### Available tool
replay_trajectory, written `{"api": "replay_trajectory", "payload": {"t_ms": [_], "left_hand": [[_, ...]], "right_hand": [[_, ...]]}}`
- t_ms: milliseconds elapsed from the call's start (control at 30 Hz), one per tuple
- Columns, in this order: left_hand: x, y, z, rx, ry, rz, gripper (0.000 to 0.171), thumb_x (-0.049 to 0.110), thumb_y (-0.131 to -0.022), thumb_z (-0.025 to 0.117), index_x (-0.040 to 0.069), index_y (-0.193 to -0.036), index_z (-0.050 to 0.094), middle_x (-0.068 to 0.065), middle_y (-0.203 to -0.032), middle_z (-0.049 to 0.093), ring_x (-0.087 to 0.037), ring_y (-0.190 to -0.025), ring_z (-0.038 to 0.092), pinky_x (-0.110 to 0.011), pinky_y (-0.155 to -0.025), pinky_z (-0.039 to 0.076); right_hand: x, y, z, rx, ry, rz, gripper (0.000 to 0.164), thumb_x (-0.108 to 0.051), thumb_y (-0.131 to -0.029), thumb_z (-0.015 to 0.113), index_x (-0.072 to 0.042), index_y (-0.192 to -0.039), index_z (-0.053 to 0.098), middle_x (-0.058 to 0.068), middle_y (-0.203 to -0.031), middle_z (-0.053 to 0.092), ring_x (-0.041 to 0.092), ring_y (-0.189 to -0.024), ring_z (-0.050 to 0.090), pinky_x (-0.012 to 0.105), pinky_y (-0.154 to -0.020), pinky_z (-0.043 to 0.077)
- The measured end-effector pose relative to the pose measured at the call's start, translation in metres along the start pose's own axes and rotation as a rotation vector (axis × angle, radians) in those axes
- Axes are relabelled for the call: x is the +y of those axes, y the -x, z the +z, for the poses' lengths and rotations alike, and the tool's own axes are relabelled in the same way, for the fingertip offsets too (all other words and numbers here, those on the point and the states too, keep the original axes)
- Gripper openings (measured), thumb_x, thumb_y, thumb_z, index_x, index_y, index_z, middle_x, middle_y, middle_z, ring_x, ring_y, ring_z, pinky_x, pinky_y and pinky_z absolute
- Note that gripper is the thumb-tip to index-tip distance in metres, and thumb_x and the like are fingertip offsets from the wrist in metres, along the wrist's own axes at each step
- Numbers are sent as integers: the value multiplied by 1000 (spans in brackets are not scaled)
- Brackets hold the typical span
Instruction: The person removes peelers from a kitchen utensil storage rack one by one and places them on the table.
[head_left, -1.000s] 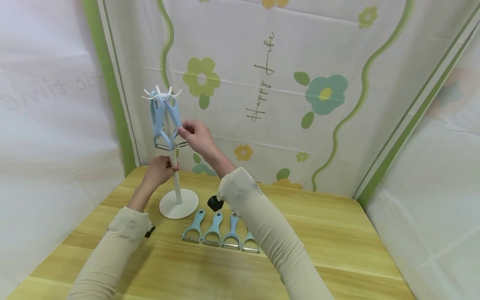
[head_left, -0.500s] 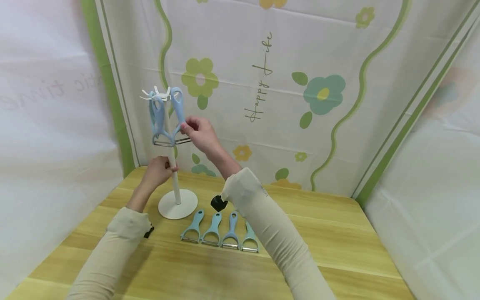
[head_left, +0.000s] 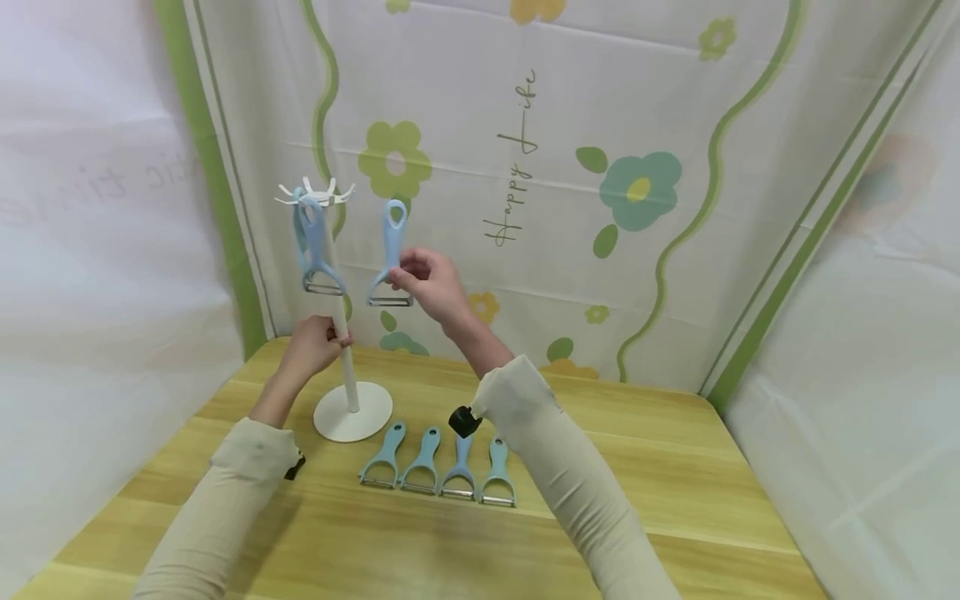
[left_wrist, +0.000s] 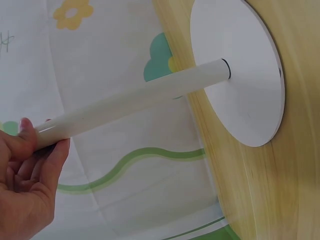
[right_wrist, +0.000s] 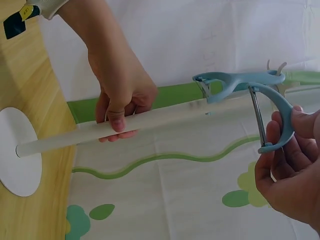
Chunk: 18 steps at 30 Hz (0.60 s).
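In the head view, my right hand (head_left: 435,287) pinches a light blue Y-shaped peeler (head_left: 393,237) by one arm of its fork. That peeler is upright, handle hole at the top, in the air right of the white hook stand (head_left: 353,425) and apart from it. My left hand (head_left: 311,346) grips the stand's pole below the hooks; the left wrist view shows thumb and fingers around the pole (left_wrist: 135,97). From the hooks (head_left: 318,197) hang a blue peeler (head_left: 316,242) and, partly hidden behind it, a teal one (head_left: 299,229).
Several teal and blue peelers lie in a row on the wooden table (head_left: 300,542), among them a teal peeler (head_left: 386,454) and a blue peeler (head_left: 461,477), in front of the stand's round base. A flower-printed curtain (head_left: 555,275) hangs behind the table.
The peeler in my right hand has come off its hook and moved right and slightly down, away from the stand. My left hand has stayed on the pole.
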<state>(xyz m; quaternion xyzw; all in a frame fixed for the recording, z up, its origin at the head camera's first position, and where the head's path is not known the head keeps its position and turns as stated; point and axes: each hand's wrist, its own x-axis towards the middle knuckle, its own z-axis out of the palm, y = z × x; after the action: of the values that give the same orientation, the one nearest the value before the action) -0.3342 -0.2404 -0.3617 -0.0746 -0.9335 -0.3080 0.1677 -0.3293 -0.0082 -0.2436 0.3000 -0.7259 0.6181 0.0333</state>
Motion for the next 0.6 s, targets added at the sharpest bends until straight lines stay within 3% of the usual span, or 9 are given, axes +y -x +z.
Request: {"api": "replay_trajectory", "payload": {"t_ms": [133,333,500,600], "left_hand": [[-1,0,1,-3,-4,-6,14,12,-94,67,-1,-90,72,-18,-85,74,-35,-81,69,-45,-71,54],[0,2,0,-9,3,-13,14,13,-94,67,0,-90,72,-19,-86,75,-37,-84,69,-47,-73,55],[2,3,-1,-9,12,-7,14,12,-94,66,-1,-91,71,-20,-88,75,-39,-87,70,-50,-77,56],[2,3,-2,-8,13,1,14,12,-94,66,-1,-90,71,-20,-88,75,-40,-88,70,-51,-78,56]], "right_hand": [[10,7,-12,20,-1,29,15,-8,-97,64,5,-105,65,15,-95,71,18,-84,68,22,-78,52],[25,16,-28,35,10,50,16,-9,-97,65,5,-105,67,18,-96,73,9,-79,67,27,-80,53],[33,29,-38,62,-1,89,16,-11,-96,66,3,-105,68,6,-90,74,9,-80,67,25,-82,52],[38,38,-43,72,-14,111,16,-11,-96,66,2,-105,68,-1,-87,73,9,-81,67,30,-84,52]]}}
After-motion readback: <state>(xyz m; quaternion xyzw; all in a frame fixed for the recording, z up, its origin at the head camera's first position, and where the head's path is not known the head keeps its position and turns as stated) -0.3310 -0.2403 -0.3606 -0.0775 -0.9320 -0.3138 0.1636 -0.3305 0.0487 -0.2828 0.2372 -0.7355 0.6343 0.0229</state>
